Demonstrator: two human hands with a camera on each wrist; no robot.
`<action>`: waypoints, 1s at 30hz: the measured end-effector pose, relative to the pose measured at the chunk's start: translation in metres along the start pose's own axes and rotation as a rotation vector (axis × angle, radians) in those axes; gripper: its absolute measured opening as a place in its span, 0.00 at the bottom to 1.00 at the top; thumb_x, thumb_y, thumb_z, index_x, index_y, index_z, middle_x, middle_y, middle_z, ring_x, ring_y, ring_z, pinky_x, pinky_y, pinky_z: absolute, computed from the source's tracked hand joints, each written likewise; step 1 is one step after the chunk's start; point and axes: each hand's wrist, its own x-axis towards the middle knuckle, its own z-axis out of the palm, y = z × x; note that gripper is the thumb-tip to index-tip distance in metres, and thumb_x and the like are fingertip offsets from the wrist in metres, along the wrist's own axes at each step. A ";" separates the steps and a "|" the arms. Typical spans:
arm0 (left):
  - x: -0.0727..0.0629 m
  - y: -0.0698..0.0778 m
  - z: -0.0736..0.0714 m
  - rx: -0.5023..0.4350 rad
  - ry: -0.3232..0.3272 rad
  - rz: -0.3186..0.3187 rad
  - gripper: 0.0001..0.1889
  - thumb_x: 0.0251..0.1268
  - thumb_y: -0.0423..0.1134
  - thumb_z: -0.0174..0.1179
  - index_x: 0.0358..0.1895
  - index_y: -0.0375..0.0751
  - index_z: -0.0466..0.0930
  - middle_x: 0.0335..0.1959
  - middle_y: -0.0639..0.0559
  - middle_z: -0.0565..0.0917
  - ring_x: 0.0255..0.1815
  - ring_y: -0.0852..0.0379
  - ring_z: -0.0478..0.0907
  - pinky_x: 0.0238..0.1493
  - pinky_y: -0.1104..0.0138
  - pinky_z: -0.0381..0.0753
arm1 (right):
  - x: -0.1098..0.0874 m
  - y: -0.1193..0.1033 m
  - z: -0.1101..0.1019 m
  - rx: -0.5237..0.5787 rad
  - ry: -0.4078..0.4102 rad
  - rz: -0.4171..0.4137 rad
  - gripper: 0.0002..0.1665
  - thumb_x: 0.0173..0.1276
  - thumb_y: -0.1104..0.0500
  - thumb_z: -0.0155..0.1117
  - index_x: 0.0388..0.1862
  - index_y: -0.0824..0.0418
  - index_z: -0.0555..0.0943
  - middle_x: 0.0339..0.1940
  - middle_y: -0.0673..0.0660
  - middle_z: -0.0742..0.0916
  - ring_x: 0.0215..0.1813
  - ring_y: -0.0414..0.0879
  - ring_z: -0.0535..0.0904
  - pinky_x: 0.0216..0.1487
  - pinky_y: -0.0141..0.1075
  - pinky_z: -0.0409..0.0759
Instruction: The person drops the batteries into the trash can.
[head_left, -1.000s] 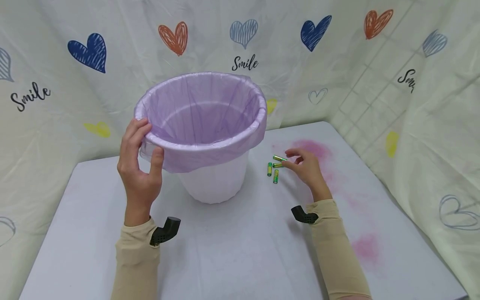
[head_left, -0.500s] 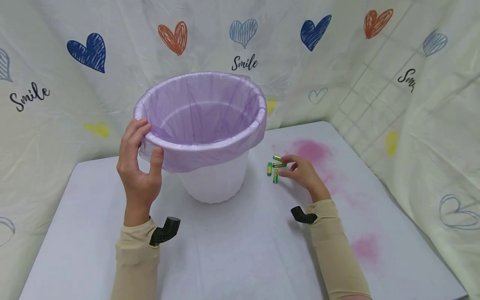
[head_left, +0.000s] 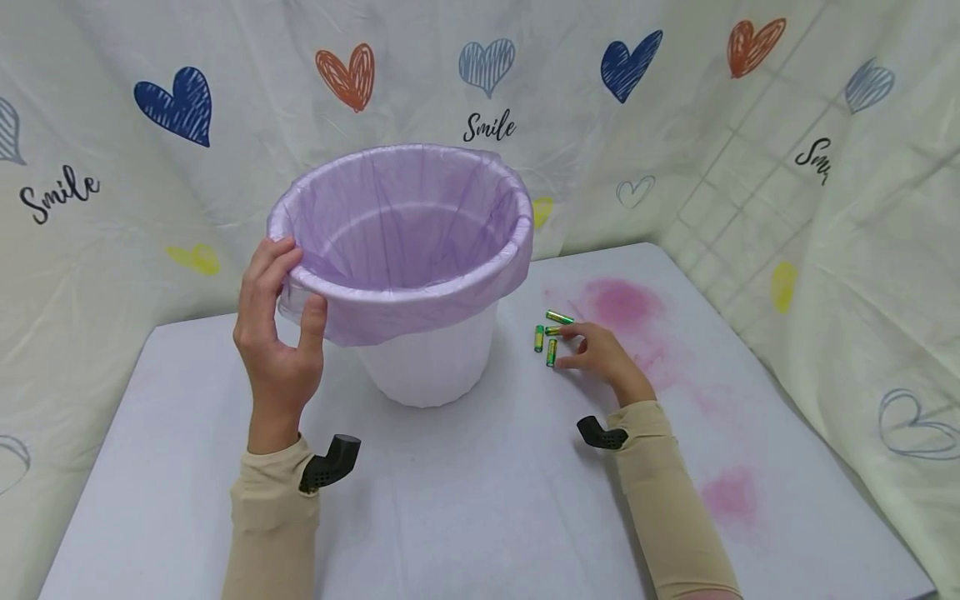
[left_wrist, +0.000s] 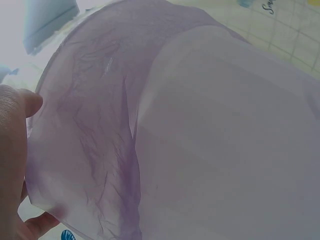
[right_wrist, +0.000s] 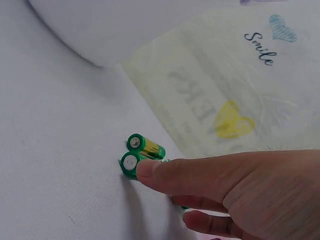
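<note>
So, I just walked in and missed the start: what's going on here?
A person's left hand holds the rim of a white bin lined with a purple bag. Their right hand is at four green-and-yellow batteries lying on the table; it appears to touch one, though whether it grips it is unclear.

Four green batteries (head_left: 539, 338) — beside lilac-lined bin (head_left: 427, 362)

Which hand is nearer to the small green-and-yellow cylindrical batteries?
Right. The right hand is right at the batteries, its thumb at the end of one. The left hand is farther off, beyond the white round bin, gripping its purple-lined rim.
</note>
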 end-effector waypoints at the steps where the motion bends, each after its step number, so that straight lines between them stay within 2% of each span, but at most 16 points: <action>1: 0.000 0.000 0.000 -0.001 0.000 0.000 0.26 0.63 0.48 0.55 0.51 0.25 0.78 0.55 0.32 0.79 0.68 0.40 0.69 0.72 0.55 0.65 | 0.000 0.000 0.001 -0.003 0.003 0.001 0.34 0.50 0.59 0.77 0.58 0.64 0.78 0.49 0.63 0.82 0.38 0.51 0.72 0.36 0.35 0.69; 12: 0.001 0.006 0.000 -0.006 0.007 0.006 0.25 0.63 0.46 0.56 0.50 0.24 0.78 0.54 0.31 0.79 0.67 0.38 0.70 0.72 0.54 0.66 | 0.002 0.000 0.008 -0.011 0.003 -0.071 0.34 0.46 0.60 0.79 0.55 0.65 0.80 0.43 0.62 0.81 0.34 0.48 0.71 0.35 0.35 0.69; 17: 0.000 0.005 -0.001 -0.002 0.006 0.003 0.25 0.63 0.47 0.56 0.50 0.24 0.77 0.55 0.31 0.79 0.67 0.38 0.70 0.72 0.54 0.65 | 0.004 -0.001 0.011 -0.034 0.003 -0.067 0.33 0.47 0.60 0.79 0.55 0.63 0.81 0.40 0.60 0.81 0.35 0.47 0.72 0.35 0.34 0.69; 30: 0.001 0.006 -0.001 -0.007 0.001 0.009 0.25 0.64 0.47 0.56 0.50 0.24 0.77 0.54 0.31 0.79 0.67 0.38 0.70 0.72 0.54 0.65 | 0.001 -0.006 0.006 -0.034 0.002 -0.070 0.33 0.47 0.58 0.79 0.54 0.64 0.81 0.40 0.61 0.82 0.36 0.49 0.73 0.37 0.35 0.70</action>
